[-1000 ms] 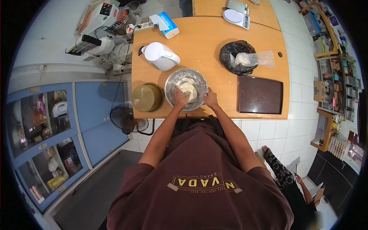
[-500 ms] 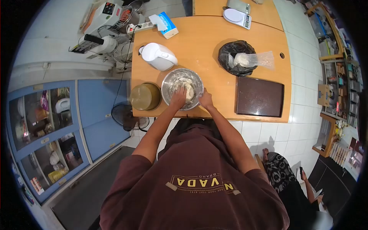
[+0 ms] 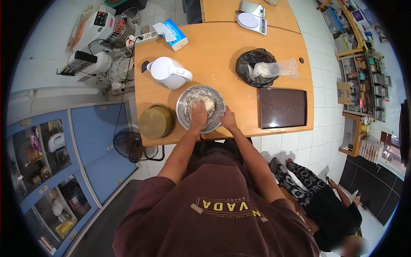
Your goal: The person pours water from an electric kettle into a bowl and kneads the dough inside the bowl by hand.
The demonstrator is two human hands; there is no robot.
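Note:
A lump of pale, sticky dough [image 3: 208,103] lies in a steel mixing bowl [image 3: 183,95] near the table's front edge, with floury smears on the bowl's inner wall. My left hand [image 3: 198,116] is inside the bowl, its fingers stretched out and pressing on the left side of the dough. On the bowl's right rim, my right hand [image 3: 228,118] is closed around the edge. Close to the bowl's left stands a round, brownish-green container [image 3: 156,122], and just behind is a white electric kettle [image 3: 168,73].
A black plastic bag [image 3: 246,64] with a clear bag of white powder [image 3: 265,70] sits right of centre. In front of it lies a dark baking tray [image 3: 282,109]. A tissue box [image 3: 174,36] and scale [image 3: 252,22] are farther back. Another person [image 3: 329,210] is at lower right.
My left hand has shifted on the dough, its fingers now flatter and farther forward over it. My right hand stays on the rim. The view has turned slightly, and the other person shows more fully.

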